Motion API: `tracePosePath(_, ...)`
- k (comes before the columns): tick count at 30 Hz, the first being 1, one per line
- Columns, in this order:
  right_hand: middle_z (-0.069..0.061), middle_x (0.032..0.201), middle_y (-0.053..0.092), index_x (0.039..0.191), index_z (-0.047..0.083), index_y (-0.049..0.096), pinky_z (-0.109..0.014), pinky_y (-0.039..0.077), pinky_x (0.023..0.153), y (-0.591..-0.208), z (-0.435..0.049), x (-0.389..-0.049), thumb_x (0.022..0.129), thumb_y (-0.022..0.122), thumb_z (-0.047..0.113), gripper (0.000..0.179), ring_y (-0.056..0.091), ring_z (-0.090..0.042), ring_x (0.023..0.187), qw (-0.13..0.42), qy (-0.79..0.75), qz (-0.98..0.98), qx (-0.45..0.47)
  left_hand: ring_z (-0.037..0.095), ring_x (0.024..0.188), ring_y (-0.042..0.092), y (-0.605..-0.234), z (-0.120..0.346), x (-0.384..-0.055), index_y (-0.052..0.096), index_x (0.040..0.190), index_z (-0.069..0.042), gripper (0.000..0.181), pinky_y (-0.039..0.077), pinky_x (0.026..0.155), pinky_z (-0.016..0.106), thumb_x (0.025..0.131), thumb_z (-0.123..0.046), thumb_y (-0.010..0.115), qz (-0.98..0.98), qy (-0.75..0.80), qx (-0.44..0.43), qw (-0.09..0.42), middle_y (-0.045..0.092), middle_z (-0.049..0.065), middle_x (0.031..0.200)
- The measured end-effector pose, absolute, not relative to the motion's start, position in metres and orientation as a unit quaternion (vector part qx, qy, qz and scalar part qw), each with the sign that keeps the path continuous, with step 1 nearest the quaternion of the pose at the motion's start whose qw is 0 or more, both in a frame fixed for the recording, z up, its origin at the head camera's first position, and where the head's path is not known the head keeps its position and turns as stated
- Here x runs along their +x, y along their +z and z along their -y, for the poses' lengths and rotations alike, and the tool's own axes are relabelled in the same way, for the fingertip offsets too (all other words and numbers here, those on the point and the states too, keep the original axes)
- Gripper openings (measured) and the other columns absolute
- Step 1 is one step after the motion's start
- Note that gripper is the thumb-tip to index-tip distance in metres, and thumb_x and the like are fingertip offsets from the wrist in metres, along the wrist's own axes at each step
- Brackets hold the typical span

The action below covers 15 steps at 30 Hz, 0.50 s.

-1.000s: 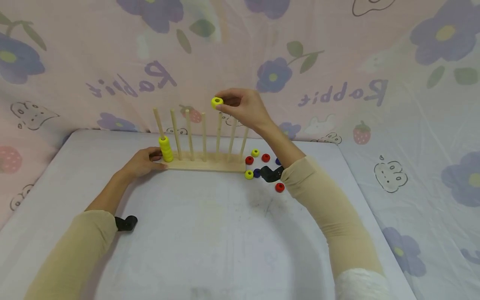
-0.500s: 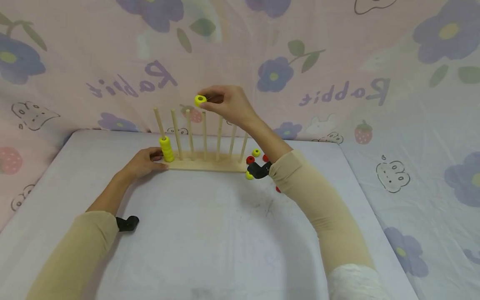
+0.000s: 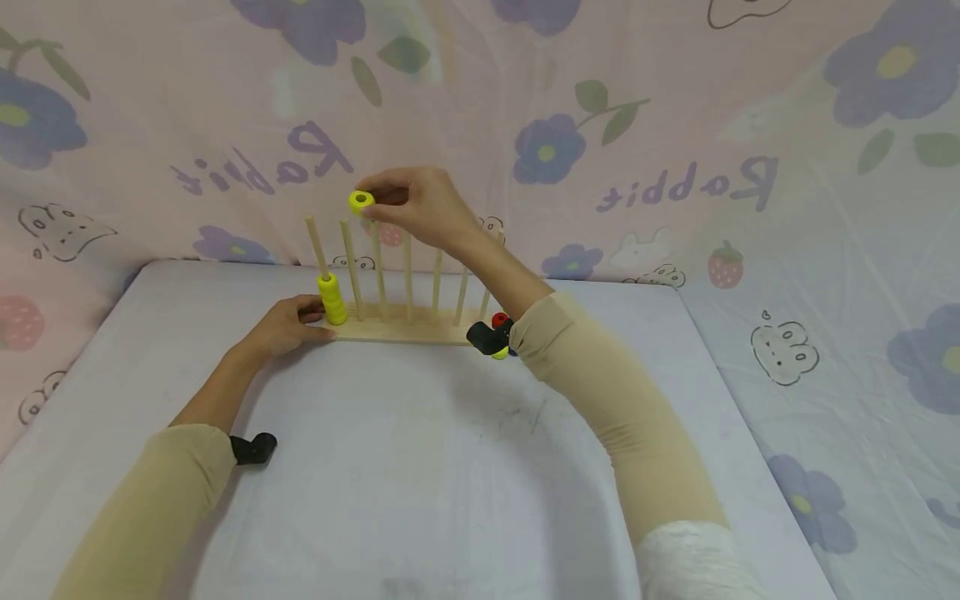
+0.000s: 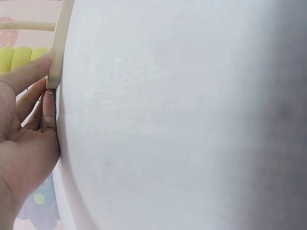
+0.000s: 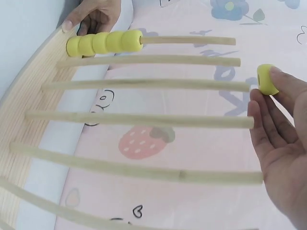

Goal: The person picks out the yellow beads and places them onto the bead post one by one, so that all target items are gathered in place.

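My right hand (image 3: pixel 420 204) pinches a yellow bead (image 3: pixel 362 202) between thumb and fingertips, above the peg tops. In the right wrist view, that bead's hole faces the pegs, close to the end of the third peg (image 5: pixel 144 85). Several upright pegs rise from a long wooden base (image 3: pixel 412 333). The leftmost peg carries a stack of yellow beads (image 3: pixel 332 300), its upper part bare; the other pegs hold none. At the base's left end my left hand (image 3: pixel 281 327) grips the wood, thumb on the board; the left wrist view shows its fingers around that corner (image 4: pixel 53 81).
A red bead (image 3: pixel 499 320) and a yellow bead (image 3: pixel 500 354) lie beside the base's right end, partly covered by the black wrist mount (image 3: pixel 489 337). My right forearm hides the area behind it. A printed cloth (image 3: pixel 465 100) hangs behind the white table (image 3: pixel 360 467).
My right hand has carried the yellow bead leftward across the peg tops, and its forearm now covers most of the loose beads. The left hand and the base have stayed put.
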State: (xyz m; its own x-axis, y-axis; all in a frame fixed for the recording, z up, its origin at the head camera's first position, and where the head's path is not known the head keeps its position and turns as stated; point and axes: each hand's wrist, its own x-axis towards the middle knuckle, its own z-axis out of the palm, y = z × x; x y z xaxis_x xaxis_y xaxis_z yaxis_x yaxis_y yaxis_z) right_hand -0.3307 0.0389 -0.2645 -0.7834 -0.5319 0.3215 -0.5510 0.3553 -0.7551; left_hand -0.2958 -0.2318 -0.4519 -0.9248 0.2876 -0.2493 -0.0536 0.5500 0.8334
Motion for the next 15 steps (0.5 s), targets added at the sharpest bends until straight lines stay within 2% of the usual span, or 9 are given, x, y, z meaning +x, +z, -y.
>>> tracePosePath(15,0.000,0.105,0.074,0.117,0.008,0.073,-0.014,0.054,0.083,-0.266,-0.004,-0.329,0.088,0.076,0.015,0.030,0.069,-0.003,0.091,-0.028,0.473,0.819,0.325,0.042,0.140,0.036,-0.450,0.230,-0.293,0.027,0.152,0.008,0.081,0.030,0.118,0.050,0.091,-0.018,0.074,-0.864,0.462,0.077,0.183,0.034,0.028,0.154)
